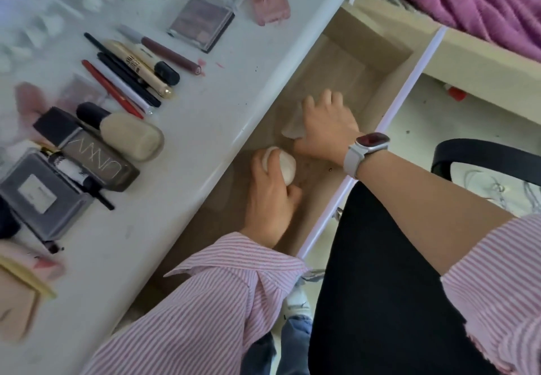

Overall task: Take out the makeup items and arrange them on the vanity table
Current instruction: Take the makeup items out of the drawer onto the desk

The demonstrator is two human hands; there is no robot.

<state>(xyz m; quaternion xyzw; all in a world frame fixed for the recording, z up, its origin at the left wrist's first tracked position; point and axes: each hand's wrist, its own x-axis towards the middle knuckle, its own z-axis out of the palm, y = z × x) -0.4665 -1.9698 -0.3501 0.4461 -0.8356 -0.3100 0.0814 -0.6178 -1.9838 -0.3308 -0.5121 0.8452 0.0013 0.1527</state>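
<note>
Both hands are down in the open pale wooden drawer (345,61). Nearest, the left hand (270,196) has its grip curled round a small white rounded puff or sponge (282,163) — fingers over the top, thumb beneath. It looks light and squashy, so a gentle hold round its middle should do. Just beyond, the right hand (328,128), with a white-strapped watch (370,147) on its wrist, closes its grip over a pale translucent flat piece (291,131), probably thin and slippery, best pinched at an edge. Up on the white vanity surface (205,116), tubes, pencils and a square dark compact palette (202,23) lie in rows. Farther off — a purple fleecy blanket (468,2).
</note>
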